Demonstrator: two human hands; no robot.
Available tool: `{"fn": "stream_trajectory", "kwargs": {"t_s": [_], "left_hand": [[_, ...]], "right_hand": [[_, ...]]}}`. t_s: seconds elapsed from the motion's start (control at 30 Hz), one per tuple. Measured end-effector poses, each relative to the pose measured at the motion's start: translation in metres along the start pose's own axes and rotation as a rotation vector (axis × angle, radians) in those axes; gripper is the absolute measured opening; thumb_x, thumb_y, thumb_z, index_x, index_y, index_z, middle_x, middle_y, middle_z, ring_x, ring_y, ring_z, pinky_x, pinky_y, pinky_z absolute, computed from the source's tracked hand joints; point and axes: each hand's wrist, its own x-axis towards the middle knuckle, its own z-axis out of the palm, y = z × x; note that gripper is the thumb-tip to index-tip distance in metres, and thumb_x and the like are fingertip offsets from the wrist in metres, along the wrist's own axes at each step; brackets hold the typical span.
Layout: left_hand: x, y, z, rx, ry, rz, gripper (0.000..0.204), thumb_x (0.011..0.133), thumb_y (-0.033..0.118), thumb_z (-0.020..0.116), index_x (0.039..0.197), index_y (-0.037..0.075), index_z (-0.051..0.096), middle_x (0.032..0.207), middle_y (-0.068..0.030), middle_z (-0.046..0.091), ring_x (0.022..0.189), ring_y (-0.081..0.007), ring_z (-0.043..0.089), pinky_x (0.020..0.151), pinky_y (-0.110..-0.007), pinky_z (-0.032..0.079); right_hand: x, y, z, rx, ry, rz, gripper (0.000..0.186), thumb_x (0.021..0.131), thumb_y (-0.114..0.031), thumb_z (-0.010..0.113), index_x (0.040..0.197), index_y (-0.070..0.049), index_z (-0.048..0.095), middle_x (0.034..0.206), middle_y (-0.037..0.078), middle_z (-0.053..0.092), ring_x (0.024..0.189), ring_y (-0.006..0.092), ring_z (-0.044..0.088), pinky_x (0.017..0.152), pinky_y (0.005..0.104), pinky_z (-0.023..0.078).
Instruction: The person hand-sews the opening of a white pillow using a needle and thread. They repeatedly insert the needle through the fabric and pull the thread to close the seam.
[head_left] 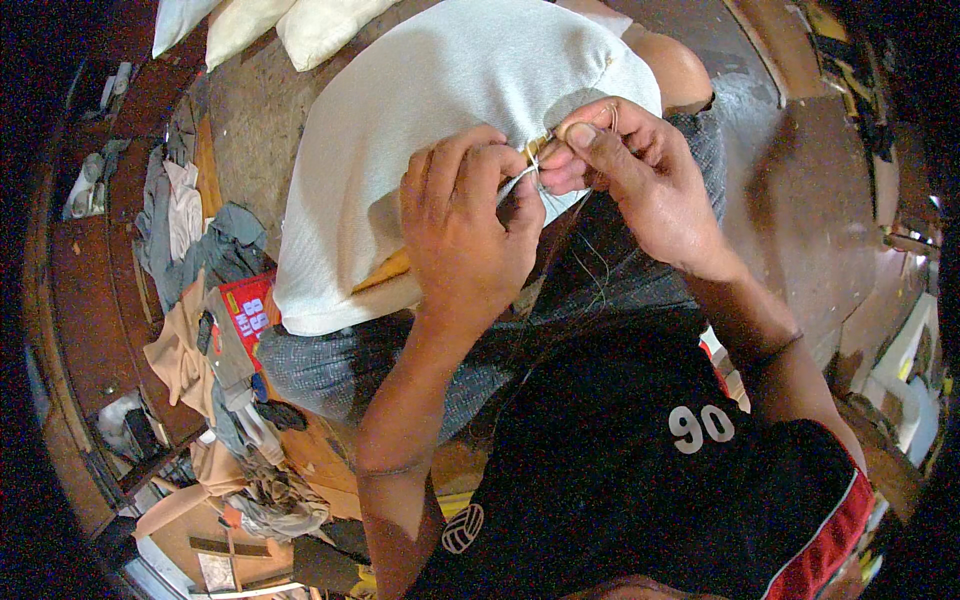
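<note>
A large off-white cushion-like cloth piece lies across my lap. At its near right edge my left hand is closed, its thumb and fingers pinching a narrow white bit of the cloth. Beside it my right hand is closed in a pinch, thumb against forefinger. Fine pale thread loops about the right fingers and hangs loose below both hands. A small gold-coloured piece shows between the two hands; its kind is unclear. Whether the right fingertips also hold a needle is hidden.
Several cream stuffed pillows lie on the floor at the far left. Piled garments and cloth scraps lie to the left, with a red printed packet among them. Brown floor stretches to the right. Dark trousers cover my legs.
</note>
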Motion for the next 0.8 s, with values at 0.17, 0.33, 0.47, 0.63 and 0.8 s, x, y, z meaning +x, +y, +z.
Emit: {"fn": "stream_trajectory", "kwargs": {"t_s": [0.17,0.33,0.47,0.63,0.8], "left_hand": [[0.002,0.0,-0.004,-0.053,-0.021,-0.044,0.023,0.079,0.01,0.077,0.096,0.01,0.063,0.112,-0.0064,0.066,0.105,-0.0315,0.061,0.094,-0.046,0.046],[0.002,-0.001,-0.006,-0.087,-0.027,-0.057,0.021,0.079,0.01,0.079,0.094,0.01,0.065,0.111,-0.0067,0.067,0.105,-0.0308,0.062,0.094,-0.046,0.046],[0.001,-0.003,-0.007,-0.123,-0.01,-0.062,0.018,0.081,0.012,0.08,0.092,0.009,0.066,0.109,-0.0068,0.069,0.103,-0.0302,0.063,0.094,-0.045,0.047],[0.003,-0.001,-0.016,-0.119,-0.057,-0.087,0.014,0.084,0.009,0.079,0.092,0.006,0.068,0.109,-0.0096,0.073,0.104,-0.0303,0.066,0.094,-0.043,0.049],[0.008,-0.003,-0.029,-0.192,-0.083,-0.071,0.011,0.084,0.003,0.077,0.092,0.003,0.069,0.11,-0.013,0.074,0.103,-0.0331,0.07,0.094,-0.042,0.053]], "right_hand": [[0.002,-0.016,-0.004,-0.045,0.104,0.036,0.019,0.106,-0.016,0.057,0.11,0.0,0.067,0.09,0.009,0.074,0.08,0.0159,0.072,0.078,0.0294,0.061],[0.004,-0.013,-0.015,0.008,0.035,0.138,0.02,0.105,-0.017,0.057,0.106,-0.003,0.071,0.078,0.004,0.07,0.06,0.0103,0.063,0.056,0.0238,0.052],[0.0,-0.01,-0.013,0.1,-0.017,0.204,0.021,0.104,-0.02,0.059,0.106,-0.004,0.072,0.073,0.002,0.066,0.054,0.008,0.058,0.048,0.0222,0.045],[0.001,-0.004,-0.011,0.059,0.011,0.212,0.022,0.104,-0.024,0.063,0.108,-0.005,0.07,0.072,0.0,0.064,0.053,0.0063,0.054,0.046,0.0212,0.04],[0.0,-0.004,-0.003,0.0,0.091,0.125,0.02,0.102,-0.023,0.068,0.113,-0.007,0.067,0.077,0.0,0.064,0.056,0.0061,0.054,0.048,0.021,0.041]]}}
